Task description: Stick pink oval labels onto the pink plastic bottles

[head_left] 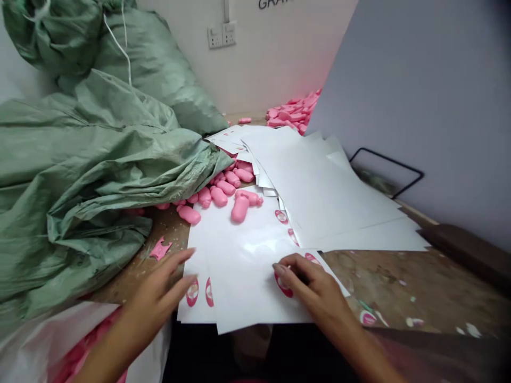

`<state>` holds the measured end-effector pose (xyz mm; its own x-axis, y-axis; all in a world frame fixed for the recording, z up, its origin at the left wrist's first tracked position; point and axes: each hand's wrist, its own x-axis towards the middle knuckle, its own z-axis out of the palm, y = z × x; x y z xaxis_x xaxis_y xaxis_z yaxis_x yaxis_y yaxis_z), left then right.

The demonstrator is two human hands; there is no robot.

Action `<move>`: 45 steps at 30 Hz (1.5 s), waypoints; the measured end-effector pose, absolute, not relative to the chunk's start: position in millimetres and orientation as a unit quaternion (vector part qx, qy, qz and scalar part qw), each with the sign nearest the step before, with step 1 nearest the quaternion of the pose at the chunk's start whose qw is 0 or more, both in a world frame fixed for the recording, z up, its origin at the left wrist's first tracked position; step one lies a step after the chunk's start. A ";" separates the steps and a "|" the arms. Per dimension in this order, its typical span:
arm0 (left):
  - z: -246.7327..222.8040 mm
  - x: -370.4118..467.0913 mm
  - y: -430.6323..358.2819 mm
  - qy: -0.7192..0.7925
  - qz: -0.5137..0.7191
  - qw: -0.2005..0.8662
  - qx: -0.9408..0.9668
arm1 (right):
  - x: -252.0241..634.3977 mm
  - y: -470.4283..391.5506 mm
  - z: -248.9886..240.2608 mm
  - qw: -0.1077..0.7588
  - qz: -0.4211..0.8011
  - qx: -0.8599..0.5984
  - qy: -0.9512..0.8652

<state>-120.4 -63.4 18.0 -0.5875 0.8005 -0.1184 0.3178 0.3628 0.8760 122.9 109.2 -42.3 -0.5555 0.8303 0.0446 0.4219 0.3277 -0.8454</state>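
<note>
The white sheet (247, 287) lay on the table (383, 282) between the two hands, directly before the person, its near edge close to the table's front edge; a red oval label (284, 288) showed just below the fingers of the right hand (313, 279), partly covered, its long axis slanting from upper left to lower right; the right hand was thus the nearer to it. The right hand was curled, thumb close to the fingers; whether it gripped anything could not be told; the left hand (162, 284) was spread, holding nothing visible, beside the left margin, where another oval label (192, 292) lay just below its thumb, long axis pointing away from the person. Pink plastic pieces (239, 208) bounded the far side; a green sack (99, 154) crowded the left; a paper stack (331, 186) closed the far right; bare, scrap-strewn table gave room nearer on the right.
</note>
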 end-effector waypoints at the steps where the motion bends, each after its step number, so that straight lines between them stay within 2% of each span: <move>1: 16.9 -109.9 -31.0 0.773 0.421 0.270 0.391 | 118.8 101.4 -43.5 0.234 0.409 -0.395 -0.788; 6: -9.8 -97.4 96.1 0.744 0.475 0.183 0.433 | 96.5 62.8 -45.8 0.211 0.405 -0.302 -0.837; 10: -25.8 -107.3 136.9 0.762 0.459 0.193 0.414 | 96.1 59.5 -36.2 0.212 0.447 -0.262 -0.829; 15: -27.5 -98.8 105.6 0.762 0.459 0.229 0.397 | 123.1 87.2 -25.9 0.197 0.395 -0.376 -0.815; 19: -21.4 -68.9 52.7 0.641 0.560 0.466 0.241 | 127.5 89.4 -31.8 0.155 0.310 -0.366 -0.864; 21: -22.5 -54.3 33.8 0.578 0.595 0.535 0.162 | 122.8 84.8 -36.7 0.150 0.276 -0.354 -0.881; 27: -32.8 -44.8 22.5 0.506 0.666 0.542 0.085 | 109.4 81.7 -46.5 0.174 0.190 -0.335 -0.906; 39: -39.4 -46.5 20.0 0.480 0.679 0.550 0.079 | 101.4 77.3 -48.8 0.186 0.047 -0.316 -0.929; 45: -38.3 -48.1 20.9 0.466 0.683 0.559 0.064 | 97.6 79.4 -51.1 0.187 0.159 -0.321 -0.915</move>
